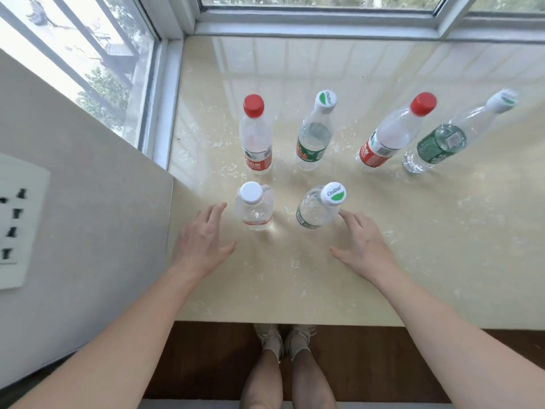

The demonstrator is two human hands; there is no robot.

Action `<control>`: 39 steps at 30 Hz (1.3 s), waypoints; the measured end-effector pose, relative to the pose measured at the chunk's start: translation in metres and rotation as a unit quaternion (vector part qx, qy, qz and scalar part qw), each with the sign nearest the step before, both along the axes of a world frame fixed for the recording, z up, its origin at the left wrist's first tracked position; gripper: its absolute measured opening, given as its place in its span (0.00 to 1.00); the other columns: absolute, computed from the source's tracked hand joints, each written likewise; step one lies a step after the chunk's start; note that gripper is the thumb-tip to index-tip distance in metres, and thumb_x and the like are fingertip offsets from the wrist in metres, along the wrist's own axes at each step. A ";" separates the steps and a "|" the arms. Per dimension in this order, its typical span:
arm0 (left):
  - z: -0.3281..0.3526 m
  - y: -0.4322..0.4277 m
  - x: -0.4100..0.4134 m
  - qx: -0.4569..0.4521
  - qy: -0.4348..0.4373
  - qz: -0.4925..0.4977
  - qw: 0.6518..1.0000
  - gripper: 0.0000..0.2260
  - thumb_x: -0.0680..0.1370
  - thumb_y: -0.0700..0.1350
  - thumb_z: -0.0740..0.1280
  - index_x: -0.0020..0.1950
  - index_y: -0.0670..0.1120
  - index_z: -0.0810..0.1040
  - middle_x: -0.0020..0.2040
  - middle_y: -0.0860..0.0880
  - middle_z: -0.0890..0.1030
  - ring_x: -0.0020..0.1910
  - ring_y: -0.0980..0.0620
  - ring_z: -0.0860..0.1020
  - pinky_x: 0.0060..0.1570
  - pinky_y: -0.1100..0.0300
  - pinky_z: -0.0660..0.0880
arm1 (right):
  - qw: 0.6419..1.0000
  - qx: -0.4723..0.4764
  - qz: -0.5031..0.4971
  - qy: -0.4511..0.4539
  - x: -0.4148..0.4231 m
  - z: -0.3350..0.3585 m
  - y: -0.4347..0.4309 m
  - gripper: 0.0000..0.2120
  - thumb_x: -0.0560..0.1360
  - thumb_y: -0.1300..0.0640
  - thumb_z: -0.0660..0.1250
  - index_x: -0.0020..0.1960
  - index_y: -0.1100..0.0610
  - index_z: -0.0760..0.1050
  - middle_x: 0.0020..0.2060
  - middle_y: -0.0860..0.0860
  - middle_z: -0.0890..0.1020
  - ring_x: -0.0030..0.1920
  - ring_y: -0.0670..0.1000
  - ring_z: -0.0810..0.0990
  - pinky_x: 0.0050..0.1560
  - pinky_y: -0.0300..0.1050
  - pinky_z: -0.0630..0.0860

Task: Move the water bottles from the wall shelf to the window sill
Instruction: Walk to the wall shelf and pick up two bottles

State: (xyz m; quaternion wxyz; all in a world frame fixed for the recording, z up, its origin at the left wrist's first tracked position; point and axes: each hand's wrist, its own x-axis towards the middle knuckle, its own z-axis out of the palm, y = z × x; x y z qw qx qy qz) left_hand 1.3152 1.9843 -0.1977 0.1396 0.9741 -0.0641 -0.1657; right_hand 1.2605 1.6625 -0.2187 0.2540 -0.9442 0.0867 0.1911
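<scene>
A glossy cream stone window sill (383, 246) with pale mottling fills the corner of a bay and mirrors the panes in its sheen. White-framed windows bound it, a side window (88, 54) on the left and a far window (318, 7) along the top, both bright with daylight. Through the side glass shows green tree foliage (103, 95). A plain grey wall (88, 187) meets the sill's left edge and carries a white socket plate (20, 222). Below the sill's near edge lies a dark brown wooden floor (206, 364).
</scene>
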 end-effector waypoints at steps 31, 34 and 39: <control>0.314 -0.190 -0.015 -0.094 -0.266 -0.289 0.915 0.28 0.70 0.61 0.63 0.67 0.51 0.73 0.61 0.54 0.78 0.62 0.48 0.75 0.62 0.51 0.70 | 0.910 -0.268 -0.154 -0.275 -0.097 0.331 -0.069 0.23 0.71 0.47 0.62 0.63 0.52 0.77 0.55 0.54 0.81 0.54 0.59 0.80 0.58 0.55 0.77; 0.310 -0.220 -0.033 -0.122 -0.258 -0.365 0.886 0.27 0.70 0.61 0.65 0.67 0.52 0.73 0.60 0.55 0.78 0.61 0.49 0.73 0.61 0.53 0.69 | 0.898 -0.287 -0.231 -0.238 -0.147 0.330 -0.078 0.24 0.70 0.50 0.70 0.65 0.54 0.77 0.58 0.55 0.81 0.59 0.59 0.79 0.62 0.57 0.76; 0.306 -0.268 -0.072 -0.147 -0.237 -0.467 0.839 0.28 0.71 0.62 0.64 0.67 0.51 0.73 0.62 0.54 0.77 0.62 0.49 0.73 0.61 0.52 0.69 | 0.862 -0.320 -0.344 -0.188 -0.231 0.333 -0.075 0.25 0.71 0.49 0.70 0.66 0.55 0.76 0.59 0.55 0.80 0.60 0.58 0.79 0.64 0.56 0.74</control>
